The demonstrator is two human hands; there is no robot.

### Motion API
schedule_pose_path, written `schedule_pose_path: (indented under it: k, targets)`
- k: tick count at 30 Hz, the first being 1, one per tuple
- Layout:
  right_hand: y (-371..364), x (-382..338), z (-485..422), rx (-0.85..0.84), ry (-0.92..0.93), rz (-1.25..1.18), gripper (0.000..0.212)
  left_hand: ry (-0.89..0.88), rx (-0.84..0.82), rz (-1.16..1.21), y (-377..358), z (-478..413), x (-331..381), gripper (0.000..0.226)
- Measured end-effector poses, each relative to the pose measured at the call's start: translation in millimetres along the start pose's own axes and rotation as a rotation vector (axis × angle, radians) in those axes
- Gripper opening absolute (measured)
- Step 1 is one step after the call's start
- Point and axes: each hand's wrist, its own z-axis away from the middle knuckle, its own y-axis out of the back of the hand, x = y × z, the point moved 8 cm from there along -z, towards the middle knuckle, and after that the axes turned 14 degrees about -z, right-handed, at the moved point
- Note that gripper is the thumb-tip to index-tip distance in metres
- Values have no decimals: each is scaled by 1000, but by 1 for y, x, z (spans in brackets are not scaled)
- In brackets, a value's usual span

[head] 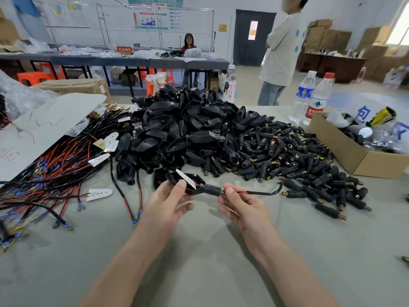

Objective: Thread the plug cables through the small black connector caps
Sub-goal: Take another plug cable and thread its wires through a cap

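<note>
My left hand [170, 202] grips a black plug housing [188, 181] with a white LED board tilted inside it. A small black connector cap [213, 189] sits on the housing's neck. My right hand [241, 204] pinches the red-and-black cable [254, 192] just past the cap; the cable runs right and curls up at its end. A large heap of black housings [188, 129] lies behind, with several small black connector caps [298, 160] spread to its right. Loose red and black cables [55, 173] with white boards lie at the left.
An open cardboard box [358, 156] stands at the right with two water bottles [314, 100] behind it. A grey sheet [44, 127] covers part of the cables. A person stands beyond the table at the back right; another sits at a far table.
</note>
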Motion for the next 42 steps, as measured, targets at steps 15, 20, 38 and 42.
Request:
schedule_pose_path:
  k: [15, 20, 38, 42]
  targets:
    - [-130, 87, 81, -65, -109, -37, 24, -156, 295, -79, 71, 81, 47, 28]
    - [-199, 115, 105, -142, -221, -87, 20, -220, 472, -17, 151, 95, 98, 29]
    - [-189, 85, 70, -176, -23, 249, 29, 74, 835, -875, 295, 76, 113, 39]
    - [-130, 51, 42, -88, 126, 404, 34, -119, 586, -969, 200, 48, 79, 20]
